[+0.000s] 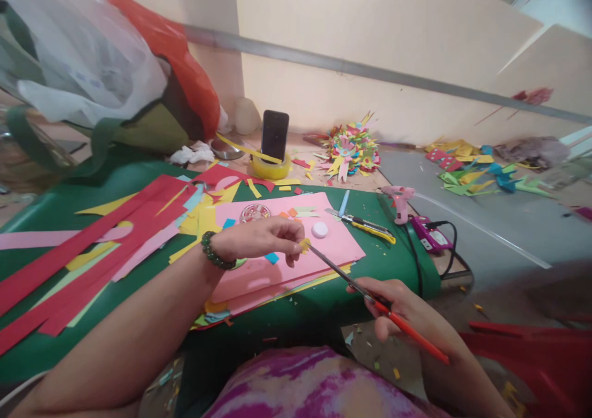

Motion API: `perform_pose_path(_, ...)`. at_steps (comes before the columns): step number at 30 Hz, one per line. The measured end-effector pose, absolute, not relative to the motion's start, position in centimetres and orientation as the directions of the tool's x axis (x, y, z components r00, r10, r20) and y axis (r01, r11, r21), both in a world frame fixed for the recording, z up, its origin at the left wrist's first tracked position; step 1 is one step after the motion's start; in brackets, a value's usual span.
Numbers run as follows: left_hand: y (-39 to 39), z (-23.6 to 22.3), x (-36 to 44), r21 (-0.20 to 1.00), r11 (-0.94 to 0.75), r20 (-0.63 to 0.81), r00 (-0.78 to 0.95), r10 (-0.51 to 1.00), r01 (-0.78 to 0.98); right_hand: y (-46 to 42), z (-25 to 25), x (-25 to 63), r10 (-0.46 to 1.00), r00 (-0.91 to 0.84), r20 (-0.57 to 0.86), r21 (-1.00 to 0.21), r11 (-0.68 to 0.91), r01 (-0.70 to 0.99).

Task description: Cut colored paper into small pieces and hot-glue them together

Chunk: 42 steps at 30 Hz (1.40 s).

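Between the thumb and fingers of my left hand (282, 239) is a small yellow paper piece (304, 245). My right hand (393, 304) grips a pair of scissors (340, 272) with red handles, seen edge-on. Their dark blades point left, and the tip reaches the yellow piece; whether it touches is hard to tell. Below my hands lies a stack of coloured paper with a pink sheet (342, 245) on top. On that sheet are a round white cap (319, 230), a round patterned lid (255, 213) and small blue and orange paper bits.
A yellow utility knife (370, 228) and a pink glue gun (399, 203) lie right of the stack. Red paper strips (115, 239) cover the left. Behind stand a phone (274, 135), a yellow tape roll (272, 169) and a pile of paper flowers (354, 150).
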<state>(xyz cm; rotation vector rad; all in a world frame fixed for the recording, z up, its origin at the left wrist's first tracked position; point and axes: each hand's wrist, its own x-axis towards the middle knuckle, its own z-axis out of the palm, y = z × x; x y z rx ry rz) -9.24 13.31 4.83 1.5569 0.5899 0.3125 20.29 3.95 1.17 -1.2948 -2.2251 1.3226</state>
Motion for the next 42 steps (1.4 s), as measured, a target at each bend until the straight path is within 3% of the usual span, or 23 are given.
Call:
perform_pose_path(19, 13.1, 4.9, -9.2, 0.984, 0.051, -0.171, 0.810, 0.561, 0.172, 3.4, 1.7, 19.6, 0.824, -0.519, -0.229, -0.813, 0.131, 0.567)
perform_pose_path(30, 13.0, 5.0, -8.9, 0.979, -0.056, -0.123, 0.790, 0.600, 0.194, 3.4, 1.8, 19.1, 0.841, -0.499, -0.211, -0.754, 0.185, 0.630)
perform_pose_path(42, 13.1, 4.6, -8.9, 0.986, -0.025, -0.115, 0.789, 0.603, 0.163, 3.4, 1.5, 19.1, 0.848, -0.502, -0.173, -0.737, 0.227, 0.637)
